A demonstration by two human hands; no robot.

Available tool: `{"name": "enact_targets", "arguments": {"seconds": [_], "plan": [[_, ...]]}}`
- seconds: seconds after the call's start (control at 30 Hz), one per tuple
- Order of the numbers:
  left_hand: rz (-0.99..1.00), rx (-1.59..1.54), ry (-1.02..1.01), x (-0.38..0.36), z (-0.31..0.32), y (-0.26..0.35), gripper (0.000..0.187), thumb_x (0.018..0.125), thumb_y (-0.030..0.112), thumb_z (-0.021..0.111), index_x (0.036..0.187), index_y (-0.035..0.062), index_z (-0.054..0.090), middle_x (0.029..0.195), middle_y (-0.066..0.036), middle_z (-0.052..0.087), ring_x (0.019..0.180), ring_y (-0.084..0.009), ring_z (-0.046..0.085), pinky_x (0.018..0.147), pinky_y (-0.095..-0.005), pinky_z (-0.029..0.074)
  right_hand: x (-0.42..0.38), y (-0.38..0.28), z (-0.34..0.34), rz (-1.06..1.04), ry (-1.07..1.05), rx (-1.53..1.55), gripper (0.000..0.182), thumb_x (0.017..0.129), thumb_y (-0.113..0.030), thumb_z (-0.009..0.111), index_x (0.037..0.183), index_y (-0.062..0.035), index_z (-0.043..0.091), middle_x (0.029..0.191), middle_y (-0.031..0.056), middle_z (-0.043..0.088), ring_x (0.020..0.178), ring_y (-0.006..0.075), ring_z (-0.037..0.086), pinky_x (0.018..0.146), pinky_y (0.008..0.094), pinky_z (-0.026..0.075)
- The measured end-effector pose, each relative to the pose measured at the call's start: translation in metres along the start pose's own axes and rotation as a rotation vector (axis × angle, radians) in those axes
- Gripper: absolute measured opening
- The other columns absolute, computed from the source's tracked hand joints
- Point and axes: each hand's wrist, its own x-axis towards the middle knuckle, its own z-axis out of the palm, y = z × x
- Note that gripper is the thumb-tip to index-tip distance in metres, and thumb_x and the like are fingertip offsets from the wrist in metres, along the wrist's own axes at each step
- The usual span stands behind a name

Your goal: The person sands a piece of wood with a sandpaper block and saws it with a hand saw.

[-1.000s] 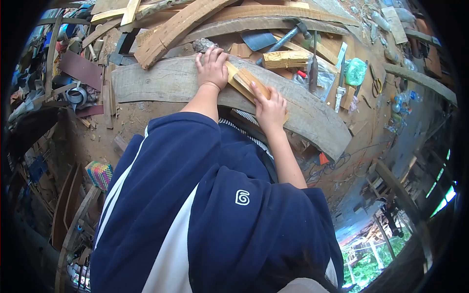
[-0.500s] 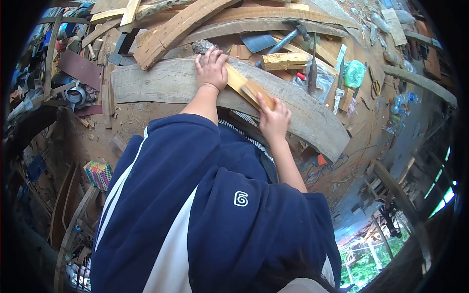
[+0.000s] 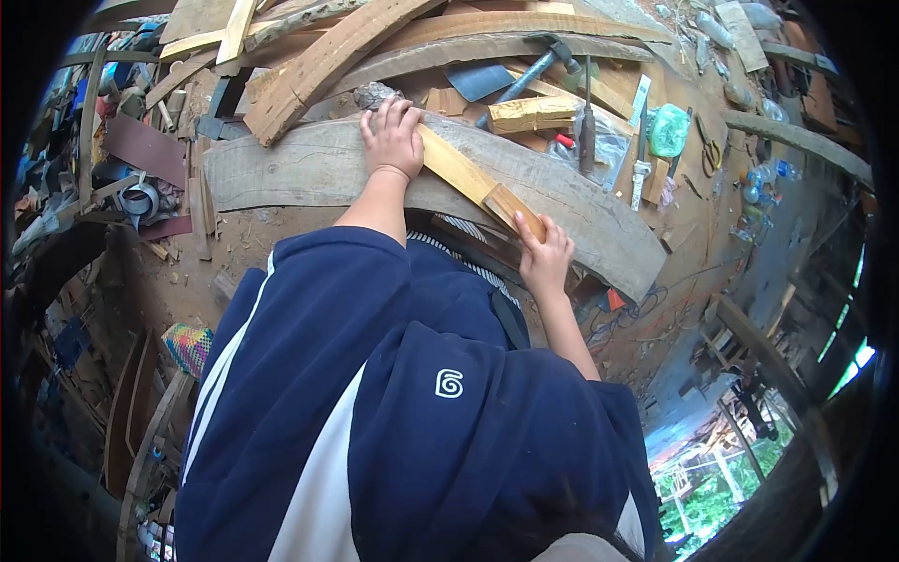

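Note:
A pale yellow wooden strip lies slantwise across a broad, curved grey plank. My left hand presses down on the strip's upper end and grips it, fingers bent over toward the far side. With my right hand I hold a small brown wooden block, thumb along its near side and fingers on its far side. The block rests lengthwise on the lower part of the strip. Its underside is hidden.
Beyond the plank lie a hammer, a yellowish wood block, a dark-handled tool, a green plastic bag and scissors. Thick curved beams cross at the back. A tape roll sits left among scraps.
My right hand has slid the brown block down the strip, toward the lower right. My left hand stays on the strip's upper end. The whole view has shifted slightly.

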Motion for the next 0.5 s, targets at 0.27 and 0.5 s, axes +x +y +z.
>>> {"name": "enact_targets", "arguments": {"seconds": [0.27, 0.5], "plan": [[-0.002, 0.018, 0.012, 0.0, 0.003, -0.002, 0.03, 0.082, 0.024, 0.054, 0.111, 0.0242, 0.061, 0.135, 0.002, 0.051, 0.142, -0.0202, 0.032, 0.117, -0.0532, 0.013, 0.071, -0.067, 0.022, -0.035, 0.041, -0.011, 0.062, 0.085, -0.011, 0.061, 0.137, -0.0438, 0.055, 0.126, 0.0111, 0.056, 0.116, 0.0285, 0.053, 0.099, 0.0451, 0.035], [-0.008, 0.012, -0.002, 0.0, 0.0, -0.001, 0.029, 0.082, 0.023, 0.054, 0.11, 0.0242, 0.061, 0.135, 0.001, 0.051, 0.142, -0.0205, 0.033, 0.117, -0.0535, 0.013, 0.018, -0.023, 0.007, 0.013, 0.0, -0.018, 0.065, 0.082, -0.007, 0.062, 0.137, -0.042, 0.056, 0.126, 0.0085, 0.057, 0.117, 0.0265, 0.053, 0.099, 0.045, 0.035]]}}
